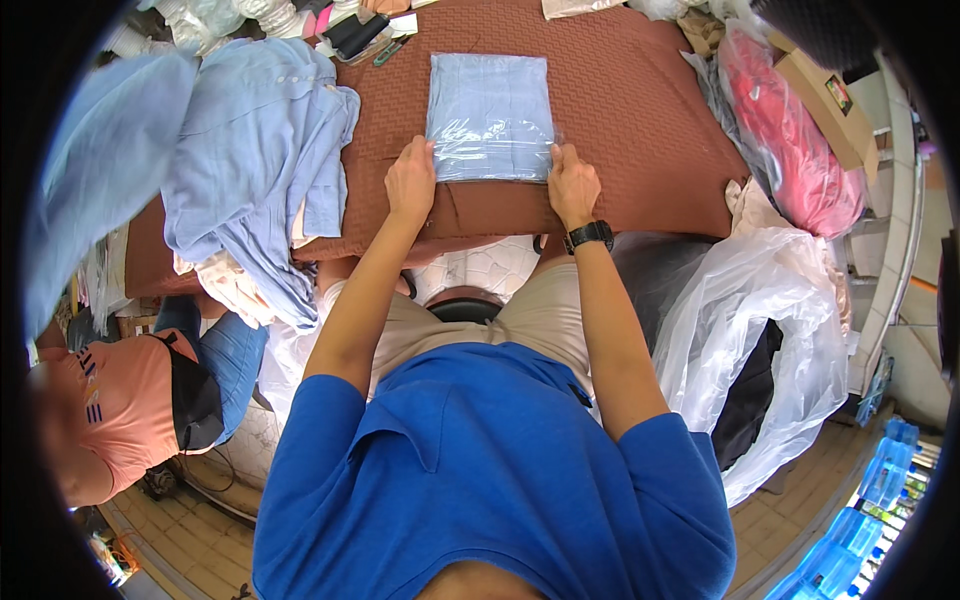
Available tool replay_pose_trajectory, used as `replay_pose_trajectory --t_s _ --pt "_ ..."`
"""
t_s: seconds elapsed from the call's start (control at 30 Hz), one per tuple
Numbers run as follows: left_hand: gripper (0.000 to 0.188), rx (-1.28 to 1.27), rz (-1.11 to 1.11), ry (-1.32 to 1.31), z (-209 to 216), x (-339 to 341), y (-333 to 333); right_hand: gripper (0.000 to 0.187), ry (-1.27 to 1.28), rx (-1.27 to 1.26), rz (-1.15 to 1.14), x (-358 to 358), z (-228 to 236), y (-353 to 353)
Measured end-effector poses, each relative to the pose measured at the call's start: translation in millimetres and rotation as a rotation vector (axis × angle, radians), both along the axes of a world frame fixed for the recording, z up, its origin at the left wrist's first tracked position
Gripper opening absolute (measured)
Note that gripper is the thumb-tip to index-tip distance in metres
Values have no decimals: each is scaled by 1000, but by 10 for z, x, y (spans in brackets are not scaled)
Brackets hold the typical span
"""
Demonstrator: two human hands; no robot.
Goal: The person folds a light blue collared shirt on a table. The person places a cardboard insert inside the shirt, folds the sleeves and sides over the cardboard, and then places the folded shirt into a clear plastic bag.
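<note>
A folded light-blue garment in a clear plastic bag [490, 115] lies flat on the brown cloth-covered table [640, 130] in front of me. My left hand [411, 180] pinches the bag's left edge near its lower corner. At the opposite edge, my right hand [573, 187], with a black watch on the wrist, pinches the bag in the same way. Light glints off creases in the plastic between both hands. Left of my left hand, a loose pile of light-blue shirts [255, 150] hangs over the table's front edge.
Scissors-like snips [390, 50] and a dark pouch [355, 36] lie at the back left. A pink plastic-wrapped bundle [780, 130] and a cardboard box [825, 100] stand at the right. A big clear bag [690, 340] sits beside my right leg. Another person [130, 390] is at left.
</note>
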State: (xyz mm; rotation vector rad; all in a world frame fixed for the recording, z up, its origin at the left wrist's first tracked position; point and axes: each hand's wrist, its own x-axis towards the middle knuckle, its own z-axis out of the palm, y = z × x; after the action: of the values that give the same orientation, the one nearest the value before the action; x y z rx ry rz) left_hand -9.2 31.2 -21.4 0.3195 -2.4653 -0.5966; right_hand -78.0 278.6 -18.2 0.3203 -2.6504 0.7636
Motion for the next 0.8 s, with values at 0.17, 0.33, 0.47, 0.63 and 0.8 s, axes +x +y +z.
replay_pose_trajectory --t_s 0.17,0.33,0.47,0.63,0.8 --pt "32 -23 79 -146 64 -48 -16 29 -118 102 -54 -1 149 -61" --pt "49 90 166 -364 284 -106 -165 34 -244 110 -112 -109 189 -52" --pt "48 7 214 -444 410 -67 -243 29 -283 26 -232 -127 270 -10" --pt "35 38 168 -112 423 -132 -211 18 286 -232 -214 -44 240 59" --pt "47 -177 -290 121 293 -749 100 36 314 -36 308 -345 370 -728"
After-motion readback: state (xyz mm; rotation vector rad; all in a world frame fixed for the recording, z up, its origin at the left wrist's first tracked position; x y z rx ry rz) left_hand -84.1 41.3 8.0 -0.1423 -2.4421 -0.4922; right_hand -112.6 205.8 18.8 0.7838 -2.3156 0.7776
